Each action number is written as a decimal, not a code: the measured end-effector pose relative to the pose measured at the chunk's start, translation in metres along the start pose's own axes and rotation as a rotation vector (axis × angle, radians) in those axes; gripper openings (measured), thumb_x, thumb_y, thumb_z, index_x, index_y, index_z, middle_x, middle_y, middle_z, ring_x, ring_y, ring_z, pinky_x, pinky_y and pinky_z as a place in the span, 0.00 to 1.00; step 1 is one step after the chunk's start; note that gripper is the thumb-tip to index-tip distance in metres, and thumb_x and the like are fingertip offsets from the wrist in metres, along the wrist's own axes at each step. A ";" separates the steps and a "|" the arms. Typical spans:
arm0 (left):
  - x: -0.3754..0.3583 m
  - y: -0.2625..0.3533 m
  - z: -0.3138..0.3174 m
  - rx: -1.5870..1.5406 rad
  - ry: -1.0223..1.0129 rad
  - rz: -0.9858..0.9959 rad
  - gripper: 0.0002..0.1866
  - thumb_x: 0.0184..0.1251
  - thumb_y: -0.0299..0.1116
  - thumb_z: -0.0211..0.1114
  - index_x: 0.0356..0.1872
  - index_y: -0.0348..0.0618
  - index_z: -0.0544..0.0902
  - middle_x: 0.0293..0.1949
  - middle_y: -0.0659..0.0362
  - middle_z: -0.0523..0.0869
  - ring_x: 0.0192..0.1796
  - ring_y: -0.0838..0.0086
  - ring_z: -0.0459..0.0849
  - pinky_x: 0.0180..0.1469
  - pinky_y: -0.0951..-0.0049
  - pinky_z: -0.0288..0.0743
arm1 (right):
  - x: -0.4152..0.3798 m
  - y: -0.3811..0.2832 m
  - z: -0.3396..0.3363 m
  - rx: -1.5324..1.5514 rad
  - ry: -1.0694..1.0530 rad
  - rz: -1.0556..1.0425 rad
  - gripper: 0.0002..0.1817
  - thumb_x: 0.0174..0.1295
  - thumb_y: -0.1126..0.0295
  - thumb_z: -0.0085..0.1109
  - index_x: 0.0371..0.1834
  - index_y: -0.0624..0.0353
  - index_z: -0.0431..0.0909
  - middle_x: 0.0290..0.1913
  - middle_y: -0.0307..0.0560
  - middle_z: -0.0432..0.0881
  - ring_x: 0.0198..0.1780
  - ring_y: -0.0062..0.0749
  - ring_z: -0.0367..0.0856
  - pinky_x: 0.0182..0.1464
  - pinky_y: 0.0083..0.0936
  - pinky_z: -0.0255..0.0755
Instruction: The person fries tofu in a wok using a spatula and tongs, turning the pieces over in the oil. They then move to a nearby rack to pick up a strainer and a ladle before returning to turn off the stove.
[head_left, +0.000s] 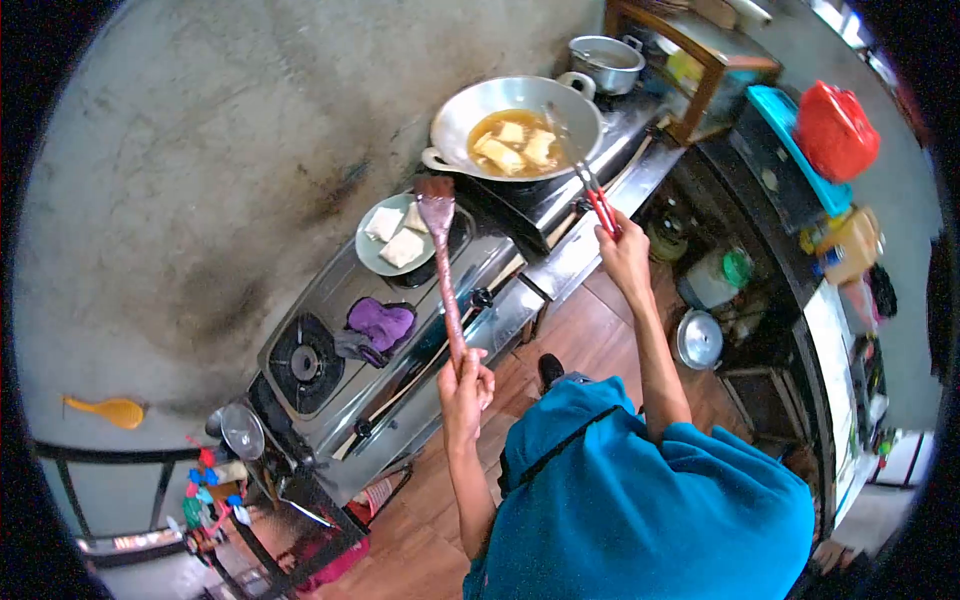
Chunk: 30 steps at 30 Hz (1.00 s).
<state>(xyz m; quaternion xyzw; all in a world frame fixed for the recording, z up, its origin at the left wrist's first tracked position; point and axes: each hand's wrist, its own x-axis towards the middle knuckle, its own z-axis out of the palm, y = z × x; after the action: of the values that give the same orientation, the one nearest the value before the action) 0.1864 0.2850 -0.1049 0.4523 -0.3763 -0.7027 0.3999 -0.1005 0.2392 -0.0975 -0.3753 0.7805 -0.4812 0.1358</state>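
My left hand (464,395) is closed round the handle of a brown wooden spatula (445,255), held up with its flat blade in front of the plate's right edge. My right hand (626,255) grips red-handled tongs (594,195), whose metal tips reach into the wok near the frying pieces. The wide metal wok (455,125) sits on the stove at the back and holds yellowish oil (485,128). Several pale golden pieces (501,156) lie in that oil. On a pale green plate (372,255), left of the wok, are three white pieces (402,247).
Purple and grey cloths (380,322) lie on the stove beside the left burner (304,364). A lidded pot (607,62) stands behind the wok, near a wooden-framed glass cabinet (700,80). Shelves on the right hold a red container (837,130) and a metal lid (698,339). A rack (290,530) stands lower left.
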 end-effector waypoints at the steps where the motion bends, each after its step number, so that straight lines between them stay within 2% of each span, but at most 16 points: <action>1: 0.005 -0.003 0.002 0.009 0.017 0.013 0.15 0.73 0.42 0.53 0.42 0.38 0.73 0.18 0.64 0.73 0.12 0.89 0.60 0.13 0.85 0.52 | 0.001 0.005 0.004 0.008 0.002 -0.008 0.20 0.57 0.70 0.58 0.53 0.61 0.77 0.26 0.59 0.81 0.27 0.41 0.82 0.35 0.34 0.73; 4: 0.015 -0.005 0.008 -0.034 0.113 0.044 0.14 0.74 0.41 0.52 0.42 0.38 0.74 0.17 0.64 0.73 0.12 0.88 0.60 0.13 0.85 0.51 | 0.012 0.014 0.018 0.085 -0.019 -0.098 0.19 0.57 0.68 0.60 0.51 0.66 0.78 0.21 0.48 0.79 0.22 0.25 0.74 0.28 0.28 0.69; 6: 0.015 -0.003 0.005 -0.061 0.129 0.044 0.14 0.74 0.41 0.50 0.43 0.39 0.73 0.18 0.64 0.73 0.12 0.88 0.60 0.14 0.85 0.52 | 0.025 0.020 0.028 0.061 -0.066 -0.073 0.19 0.57 0.68 0.60 0.51 0.67 0.78 0.20 0.47 0.79 0.22 0.23 0.73 0.26 0.26 0.68; 8: 0.015 -0.005 -0.001 -0.085 0.172 0.042 0.14 0.75 0.41 0.50 0.44 0.38 0.73 0.18 0.64 0.72 0.12 0.88 0.60 0.14 0.84 0.52 | 0.037 0.013 0.032 0.016 -0.079 -0.066 0.19 0.57 0.68 0.60 0.50 0.67 0.78 0.21 0.50 0.79 0.23 0.26 0.74 0.28 0.28 0.69; 9: 0.015 -0.002 -0.003 -0.070 0.197 0.042 0.15 0.75 0.42 0.50 0.43 0.38 0.73 0.18 0.63 0.72 0.12 0.88 0.59 0.14 0.84 0.52 | 0.045 0.013 0.034 0.002 -0.070 -0.082 0.20 0.57 0.68 0.60 0.51 0.66 0.78 0.26 0.54 0.82 0.28 0.33 0.79 0.34 0.33 0.71; 10: 0.013 0.001 -0.005 -0.067 0.209 0.056 0.15 0.74 0.42 0.50 0.43 0.38 0.74 0.18 0.63 0.72 0.12 0.88 0.59 0.14 0.84 0.52 | 0.052 0.012 0.035 -0.002 -0.059 -0.086 0.20 0.57 0.68 0.60 0.51 0.66 0.78 0.26 0.54 0.82 0.28 0.33 0.79 0.34 0.33 0.71; 13: 0.007 -0.001 -0.026 -0.081 0.217 0.095 0.15 0.74 0.42 0.50 0.43 0.38 0.74 0.17 0.63 0.72 0.12 0.89 0.59 0.14 0.85 0.52 | 0.063 0.012 0.045 -0.069 0.013 -0.112 0.19 0.57 0.69 0.57 0.51 0.65 0.77 0.34 0.60 0.83 0.37 0.48 0.83 0.43 0.39 0.72; 16: -0.011 0.002 -0.051 -0.139 0.226 0.119 0.14 0.75 0.41 0.50 0.41 0.38 0.75 0.17 0.63 0.73 0.13 0.88 0.62 0.14 0.85 0.52 | 0.054 -0.001 0.046 -0.138 0.016 -0.168 0.18 0.56 0.68 0.56 0.48 0.67 0.77 0.33 0.59 0.83 0.36 0.49 0.82 0.43 0.38 0.72; 17: -0.018 0.001 -0.063 -0.149 0.217 0.122 0.14 0.75 0.41 0.50 0.41 0.38 0.75 0.17 0.63 0.74 0.13 0.88 0.62 0.14 0.85 0.52 | 0.045 -0.006 0.048 -0.145 0.043 -0.183 0.17 0.55 0.69 0.55 0.46 0.69 0.76 0.31 0.58 0.83 0.36 0.45 0.83 0.42 0.36 0.72; 20: -0.051 0.007 -0.102 -0.182 0.199 0.118 0.14 0.75 0.41 0.50 0.41 0.38 0.75 0.17 0.63 0.73 0.13 0.88 0.62 0.14 0.85 0.52 | 0.010 -0.022 0.059 -0.036 0.114 -0.165 0.19 0.56 0.67 0.59 0.48 0.67 0.75 0.30 0.52 0.81 0.33 0.33 0.80 0.38 0.31 0.72; 21: -0.064 0.002 -0.117 -0.220 0.164 0.171 0.15 0.75 0.42 0.50 0.42 0.39 0.75 0.17 0.64 0.73 0.13 0.87 0.62 0.14 0.85 0.52 | 0.006 -0.013 0.065 0.006 0.084 -0.248 0.20 0.56 0.66 0.62 0.49 0.66 0.75 0.32 0.49 0.81 0.33 0.29 0.78 0.38 0.29 0.71; 22: -0.076 -0.001 -0.129 -0.238 0.208 0.185 0.15 0.75 0.42 0.50 0.42 0.39 0.75 0.17 0.64 0.73 0.13 0.87 0.62 0.14 0.85 0.52 | -0.004 -0.011 0.075 0.038 0.067 -0.186 0.20 0.57 0.69 0.62 0.52 0.67 0.74 0.37 0.47 0.82 0.37 0.27 0.78 0.40 0.28 0.72; 24: -0.097 -0.003 -0.151 -0.261 0.197 0.141 0.17 0.75 0.44 0.47 0.45 0.40 0.74 0.18 0.65 0.72 0.13 0.88 0.60 0.13 0.85 0.50 | -0.030 0.001 0.096 0.226 0.031 -0.309 0.24 0.60 0.75 0.60 0.59 0.68 0.69 0.45 0.46 0.80 0.42 0.26 0.78 0.45 0.24 0.73; 26: -0.116 -0.008 -0.168 -0.324 0.207 0.170 0.18 0.75 0.45 0.47 0.45 0.40 0.74 0.17 0.65 0.71 0.14 0.87 0.60 0.14 0.85 0.50 | -0.096 -0.053 0.104 0.270 -0.072 -0.280 0.30 0.62 0.75 0.58 0.67 0.65 0.61 0.52 0.46 0.78 0.43 0.24 0.77 0.43 0.17 0.71; 28: -0.136 -0.013 -0.190 -0.352 0.188 0.215 0.19 0.75 0.47 0.46 0.47 0.40 0.73 0.17 0.65 0.70 0.14 0.86 0.60 0.14 0.84 0.51 | -0.138 -0.059 0.134 0.462 -0.178 -0.420 0.32 0.64 0.76 0.55 0.71 0.63 0.55 0.58 0.47 0.75 0.41 0.21 0.75 0.39 0.14 0.69; 30: -0.153 -0.021 -0.210 -0.420 0.219 0.283 0.20 0.75 0.48 0.46 0.47 0.39 0.72 0.17 0.65 0.70 0.13 0.86 0.60 0.13 0.84 0.51 | -0.189 -0.079 0.151 0.402 -0.341 -0.374 0.33 0.65 0.77 0.54 0.72 0.62 0.52 0.64 0.47 0.70 0.47 0.21 0.74 0.42 0.13 0.68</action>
<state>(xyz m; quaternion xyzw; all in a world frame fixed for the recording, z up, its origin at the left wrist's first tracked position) 0.4204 0.3962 -0.1366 0.3759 -0.2361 -0.6495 0.6174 0.1513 0.2564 -0.1340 -0.5531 0.5533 -0.5724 0.2454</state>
